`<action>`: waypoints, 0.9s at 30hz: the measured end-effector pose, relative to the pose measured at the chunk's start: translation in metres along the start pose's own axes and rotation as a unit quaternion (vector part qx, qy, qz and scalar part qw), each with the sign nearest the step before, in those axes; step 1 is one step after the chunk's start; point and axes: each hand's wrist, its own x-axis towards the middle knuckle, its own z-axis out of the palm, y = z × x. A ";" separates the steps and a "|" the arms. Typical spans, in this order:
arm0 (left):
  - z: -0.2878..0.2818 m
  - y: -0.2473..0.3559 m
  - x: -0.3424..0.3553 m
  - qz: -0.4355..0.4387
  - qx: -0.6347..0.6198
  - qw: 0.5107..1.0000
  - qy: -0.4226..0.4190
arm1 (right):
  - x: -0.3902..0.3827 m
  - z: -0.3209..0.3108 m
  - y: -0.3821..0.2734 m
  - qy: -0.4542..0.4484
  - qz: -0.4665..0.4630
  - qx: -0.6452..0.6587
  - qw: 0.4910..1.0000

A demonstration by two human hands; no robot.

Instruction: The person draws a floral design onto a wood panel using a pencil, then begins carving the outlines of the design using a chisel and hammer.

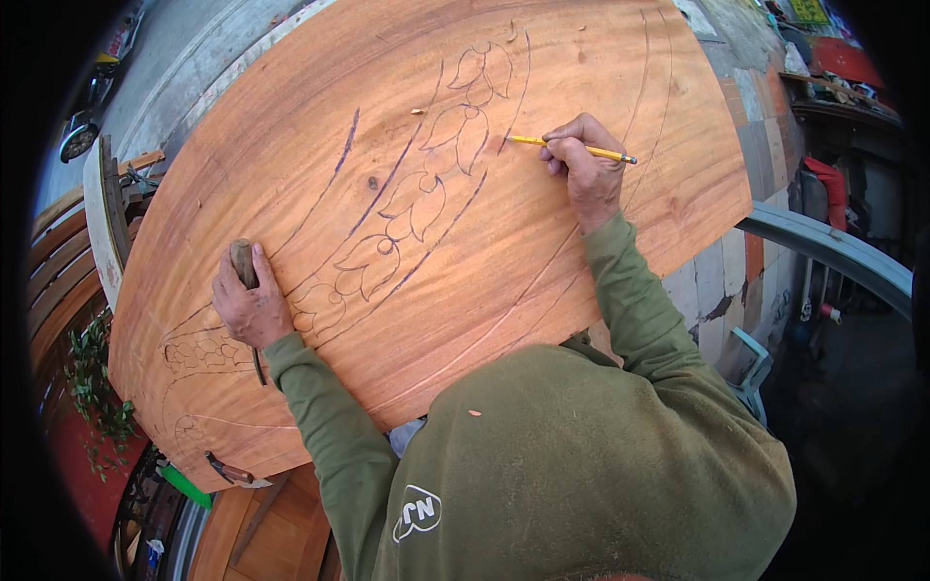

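Observation:
A large orange-brown wooden board (610, 87) carries pencilled and darker drawn outlines of leaves, round shapes and curved lines. My right hand (586, 169) grips a yellow pencil (612, 153), its tip on the board beside a dark line, right of the leaf pattern. At the board's left, my left hand (250, 300) is closed around the wooden handle of a tool (242, 254), whose dark, narrow shaft shows below the fingers. A second small dark tool (223, 470) rests near the board's lower left edge. A few small wood chips (418, 111) lie on the surface.
Wooden slats and a leafy plant (97, 397) stand left of the board, above a green object (184, 484). A panelled wooden piece (276, 533) sits below. Right are a grey metal rail (843, 247), a pale plastic chair (751, 373), tiled ground and red objects. A wheel (77, 140) shows upper left.

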 end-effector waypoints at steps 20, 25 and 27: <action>0.001 -0.001 0.001 0.026 -0.004 0.999 0.031 | -0.022 0.007 -0.002 0.009 0.000 -0.017 1.000; 0.003 -0.002 0.000 0.030 -0.008 0.999 0.033 | -0.025 0.009 0.001 0.005 -0.002 -0.025 1.000; 0.003 -0.004 0.001 0.029 0.000 0.999 0.030 | -0.026 0.010 0.001 0.013 -0.004 -0.019 1.000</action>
